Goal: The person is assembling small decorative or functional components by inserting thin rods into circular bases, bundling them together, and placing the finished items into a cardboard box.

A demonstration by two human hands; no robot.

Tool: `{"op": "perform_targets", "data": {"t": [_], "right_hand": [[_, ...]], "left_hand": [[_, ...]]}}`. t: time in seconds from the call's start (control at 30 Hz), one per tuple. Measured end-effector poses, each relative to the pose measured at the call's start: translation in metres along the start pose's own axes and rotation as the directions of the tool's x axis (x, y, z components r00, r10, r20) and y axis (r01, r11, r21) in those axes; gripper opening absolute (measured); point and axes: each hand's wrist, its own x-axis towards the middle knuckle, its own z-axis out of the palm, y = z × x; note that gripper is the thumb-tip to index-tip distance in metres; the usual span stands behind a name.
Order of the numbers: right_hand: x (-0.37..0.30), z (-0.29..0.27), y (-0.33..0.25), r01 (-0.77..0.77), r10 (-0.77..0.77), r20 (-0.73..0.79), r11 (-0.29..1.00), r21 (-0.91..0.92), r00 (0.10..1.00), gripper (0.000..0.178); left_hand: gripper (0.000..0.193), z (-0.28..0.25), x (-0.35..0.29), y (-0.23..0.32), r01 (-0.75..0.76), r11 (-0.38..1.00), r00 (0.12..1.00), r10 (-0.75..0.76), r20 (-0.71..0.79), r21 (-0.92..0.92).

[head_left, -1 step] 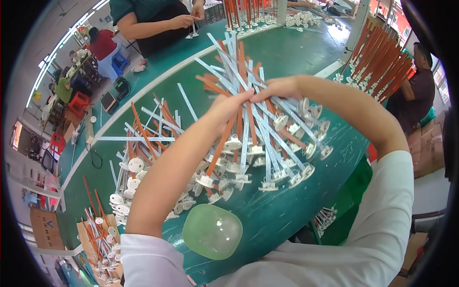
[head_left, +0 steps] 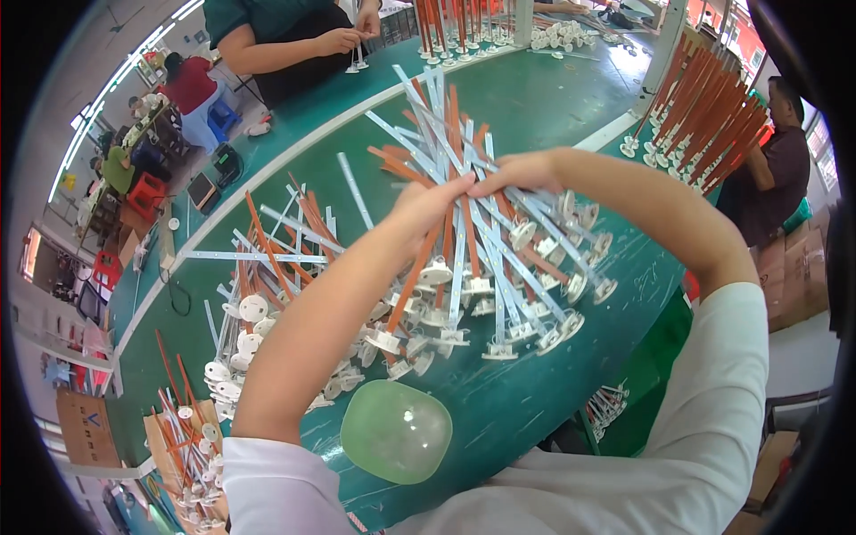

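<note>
Both my hands are wrapped around a thick bundle of LED light strips (head_left: 459,259), long silvery and orange-brown strips with small white round bases. My left hand (head_left: 426,205) closes on the bundle from the left and my right hand (head_left: 522,171) from the right. Their thumbs meet at the middle, where the strips cross. The strip ends fan out beyond my hands, while the white bases (head_left: 499,349) hang toward me just over the green table. My fingers behind the bundle are hidden.
More strips with white bases (head_left: 254,308) lie heaped left of the bundle. A translucent green tub (head_left: 397,432) stands near the table's front edge. Upright strips (head_left: 704,125) stand at the far right. Across the green table (head_left: 571,98) a co-worker's hands (head_left: 352,36) handle small parts.
My hands and the bundle have shifted very slightly toward me. The grip looks the same.
</note>
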Motion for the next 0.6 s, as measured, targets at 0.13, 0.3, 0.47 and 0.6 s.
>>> {"op": "perform_targets", "data": {"t": [0.13, 0.3, 0.47, 0.6], "right_hand": [[-0.004, 0.018, 0.002, -0.001, -0.001, 0.048, 0.999, 0.035, 0.999, 0.052], [0.026, 0.018, -0.004, 0.015, -0.043, -0.06, 0.915, -0.404, 0.997, 0.079], [0.024, 0.048, -0.018, -0.061, -0.139, -0.224, 0.71, -0.702, 0.965, 0.103], [0.007, 0.035, -0.014, -0.094, -0.203, -0.29, 0.648, -0.755, 0.935, 0.107]], "left_hand": [[0.055, -0.016, 0.003, -0.01, 0.059, 0.964, 0.992, -0.027, -0.125, 0.26], [0.048, -0.042, -0.039, 0.049, -0.041, 0.172, 0.968, 0.249, -0.003, 0.984], [0.035, -0.061, -0.173, 0.06, -0.221, 0.143, 0.76, 0.645, 0.078, 0.965], [0.032, -0.065, -0.285, 0.011, -0.112, 0.014, 0.633, 0.772, 0.06, 0.994]]}}
